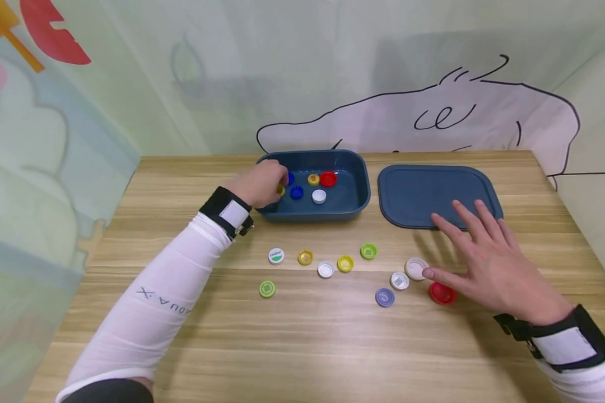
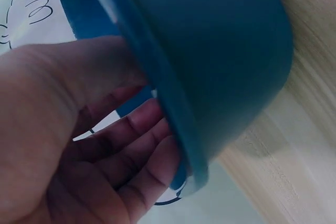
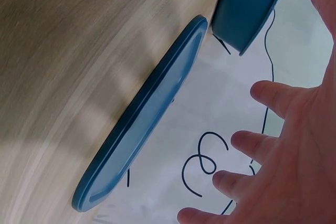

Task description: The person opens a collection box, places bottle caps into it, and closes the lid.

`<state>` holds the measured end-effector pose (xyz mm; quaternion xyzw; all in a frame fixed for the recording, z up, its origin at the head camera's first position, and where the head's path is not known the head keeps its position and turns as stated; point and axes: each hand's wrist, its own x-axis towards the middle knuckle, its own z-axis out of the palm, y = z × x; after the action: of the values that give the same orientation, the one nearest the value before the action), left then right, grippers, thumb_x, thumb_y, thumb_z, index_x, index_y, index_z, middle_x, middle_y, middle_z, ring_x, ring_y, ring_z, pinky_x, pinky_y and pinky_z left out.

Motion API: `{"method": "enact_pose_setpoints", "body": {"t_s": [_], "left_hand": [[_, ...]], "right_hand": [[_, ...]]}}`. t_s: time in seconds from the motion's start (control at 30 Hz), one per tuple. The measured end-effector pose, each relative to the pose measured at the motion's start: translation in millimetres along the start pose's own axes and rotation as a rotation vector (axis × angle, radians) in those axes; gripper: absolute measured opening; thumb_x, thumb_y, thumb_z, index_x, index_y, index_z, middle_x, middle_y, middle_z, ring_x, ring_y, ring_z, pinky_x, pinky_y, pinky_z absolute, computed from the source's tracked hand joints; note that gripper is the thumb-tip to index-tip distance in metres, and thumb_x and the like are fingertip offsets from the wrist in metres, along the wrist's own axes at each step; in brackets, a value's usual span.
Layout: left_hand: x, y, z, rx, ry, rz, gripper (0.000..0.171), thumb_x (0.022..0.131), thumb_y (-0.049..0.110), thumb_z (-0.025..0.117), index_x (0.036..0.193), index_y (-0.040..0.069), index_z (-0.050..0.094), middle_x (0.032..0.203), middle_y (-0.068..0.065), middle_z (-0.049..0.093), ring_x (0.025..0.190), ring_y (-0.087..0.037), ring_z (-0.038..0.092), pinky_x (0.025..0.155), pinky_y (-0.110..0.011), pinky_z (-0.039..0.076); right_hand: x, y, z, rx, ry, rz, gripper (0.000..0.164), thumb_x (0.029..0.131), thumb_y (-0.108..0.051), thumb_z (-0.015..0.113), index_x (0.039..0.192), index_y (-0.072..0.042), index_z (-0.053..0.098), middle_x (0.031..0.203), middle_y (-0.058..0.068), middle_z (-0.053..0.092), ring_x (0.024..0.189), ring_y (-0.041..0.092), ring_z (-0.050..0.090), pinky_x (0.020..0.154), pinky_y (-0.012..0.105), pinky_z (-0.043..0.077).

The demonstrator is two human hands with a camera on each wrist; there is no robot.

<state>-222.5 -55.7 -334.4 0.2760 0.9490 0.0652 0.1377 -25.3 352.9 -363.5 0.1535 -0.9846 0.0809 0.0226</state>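
My left hand (image 1: 263, 183) reaches over the left rim of the dark blue plastic box (image 1: 343, 210). Its fingers (image 2: 142, 156) are bent, and the rim hides their tips in the left wrist view. A yellow bottle cap (image 1: 280, 190) shows beside these fingers; whether they pinch it I cannot tell. Also in the box are two blue caps, a gold cap (image 1: 313, 179), a red cap (image 1: 328, 179) and a white cap (image 1: 319, 196). My right hand (image 1: 494, 266) is spread above the table, holding nothing, its thumb near a large white cap (image 1: 415, 268) and a red cap (image 1: 442, 293).
A flat blue lid (image 1: 438, 193) lies right of the box. Several loose caps are scattered in front, among them a green cap (image 1: 267, 289), a yellow cap (image 1: 345, 263) and a purple cap (image 1: 385, 297). A printed curtain (image 1: 302, 73) hangs behind the wooden table (image 1: 302, 347).
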Motion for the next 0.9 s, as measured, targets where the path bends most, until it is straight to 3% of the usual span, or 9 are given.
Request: {"method": "enact_pose_setpoints", "body": {"t_s": [0.17,0.3,0.43,0.57,0.73,0.9], "left_hand": [[-1.7,-1.0,0.9,-0.009,0.022,0.010,0.042,0.097,0.011,0.077,0.137,0.000,0.065,0.135,-0.018,0.061,0.126,-0.031,0.058,0.114,-0.044,0.046],[-13.3,-0.8,-3.8,-0.053,0.089,0.033,0.047,0.097,0.016,0.079,0.139,0.001,0.064,0.135,-0.017,0.061,0.122,-0.030,0.060,0.111,-0.043,0.049],[-34.5,-1.9,-8.5,-0.085,0.169,0.045,0.053,0.097,0.025,0.080,0.142,0.002,0.062,0.136,-0.016,0.061,0.122,-0.031,0.060,0.110,-0.045,0.049],[-59.8,-9.2,-9.2,-0.088,0.237,0.048,0.064,0.096,0.032,0.080,0.148,0.002,0.057,0.143,-0.019,0.057,0.131,-0.035,0.056,0.115,-0.049,0.044],[-88.7,-25.5,-1.6,-0.095,0.323,0.029,0.077,0.094,0.040,0.080,0.155,0.002,0.050,0.155,-0.022,0.048,0.145,-0.041,0.043,0.121,-0.057,0.033],[-113.7,-40.6,12.4,-0.092,0.381,0.008,0.091,0.093,0.053,0.080,0.159,0.002,0.043,0.163,-0.026,0.038,0.152,-0.046,0.030,0.123,-0.065,0.024]], "right_hand": [[-1,0,0,0.006,0.006,-0.005,0.105,0.086,-0.061,0.083,0.166,-0.012,0.035,0.173,0.025,0.016,0.160,0.048,-0.003,0.121,0.073,-0.004],[-2,0,-1,0.010,0.006,-0.005,0.105,0.086,-0.060,0.083,0.166,-0.012,0.035,0.173,0.024,0.016,0.160,0.047,-0.002,0.121,0.073,-0.004],[-3,0,-1,0.020,-0.002,-0.003,0.105,0.085,-0.060,0.083,0.166,-0.013,0.036,0.171,0.026,0.021,0.159,0.051,0.005,0.120,0.077,0.001],[-5,0,-3,0.035,-0.006,-0.014,0.106,0.082,-0.061,0.086,0.164,-0.014,0.040,0.164,0.028,0.033,0.149,0.058,0.026,0.111,0.083,0.021],[-6,0,-6,0.031,-0.024,-0.037,0.104,0.077,-0.063,0.089,0.157,-0.010,0.048,0.148,0.027,0.048,0.132,0.055,0.045,0.101,0.080,0.037],[-9,-2,-8,0.026,-0.096,-0.012,0.108,0.078,-0.075,0.082,0.153,-0.003,0.051,0.143,0.025,0.052,0.126,0.050,0.052,0.099,0.074,0.044]]}}
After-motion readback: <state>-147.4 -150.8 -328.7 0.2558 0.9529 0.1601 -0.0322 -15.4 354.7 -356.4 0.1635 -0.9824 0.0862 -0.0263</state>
